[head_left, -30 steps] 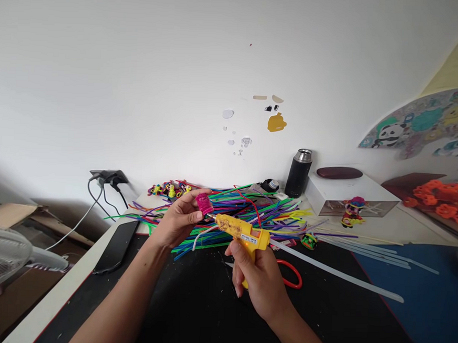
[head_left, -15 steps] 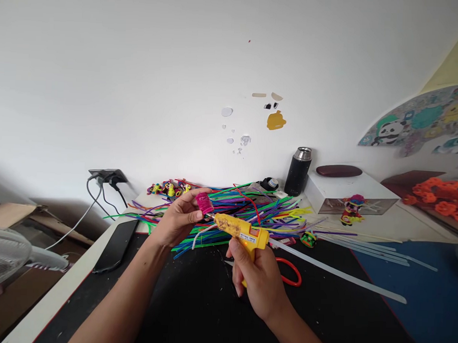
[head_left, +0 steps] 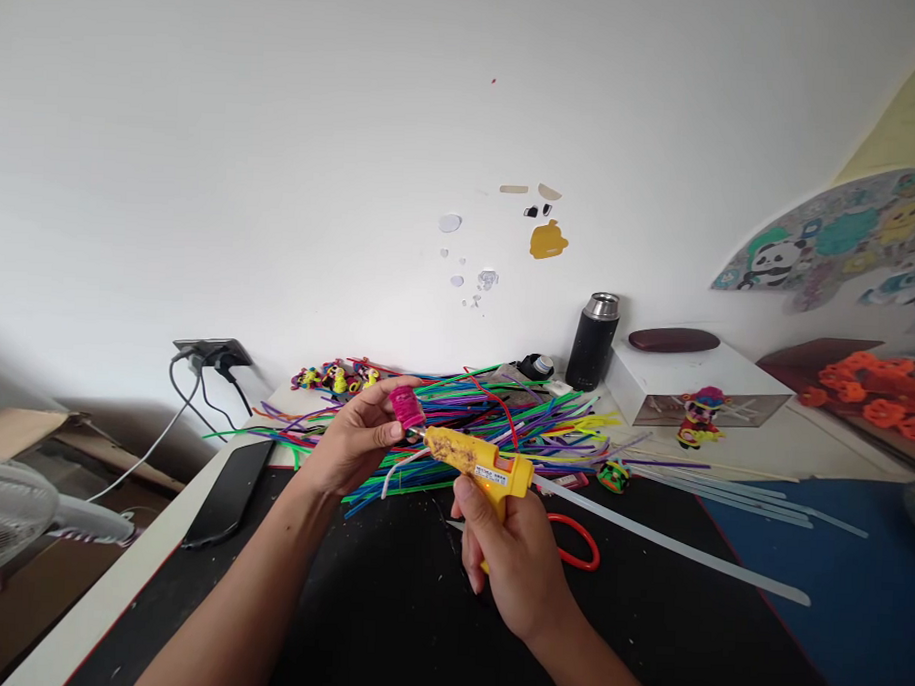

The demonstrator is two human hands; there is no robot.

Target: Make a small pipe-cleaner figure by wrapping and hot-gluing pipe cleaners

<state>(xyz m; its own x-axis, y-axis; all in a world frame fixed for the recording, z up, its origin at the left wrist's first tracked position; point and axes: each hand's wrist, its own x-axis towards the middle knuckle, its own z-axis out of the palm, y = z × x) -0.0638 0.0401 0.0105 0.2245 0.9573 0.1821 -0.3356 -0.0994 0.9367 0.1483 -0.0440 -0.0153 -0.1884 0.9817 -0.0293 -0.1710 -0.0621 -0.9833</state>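
Between the fingers and thumb of my left hand (head_left: 353,441) is a small magenta fuzzy coil (head_left: 406,406), apparently wound pipe cleaner. My right hand (head_left: 510,545) is wrapped round the handle of a yellow glue gun (head_left: 465,453) with brown stains on its barrel. The gun's nozzle points left and meets the lower edge of the coil; whether it touches is too small to tell. From the gun's rear sticks a long, translucent glue stick (head_left: 676,541). Behind both hands lies a heap of colourful pipe cleaners (head_left: 455,413).
Red-handled scissors (head_left: 582,542) lie partly behind my right hand on the black mat (head_left: 388,601). A phone (head_left: 231,495) is at left. Loose glue sticks (head_left: 752,503), a black thermos (head_left: 594,343), a white box (head_left: 704,372) and a small figure (head_left: 701,417) stand or lie right.
The view has shifted very slightly. Both hands keep their hold, and the nozzle stays at the coil's lower edge.
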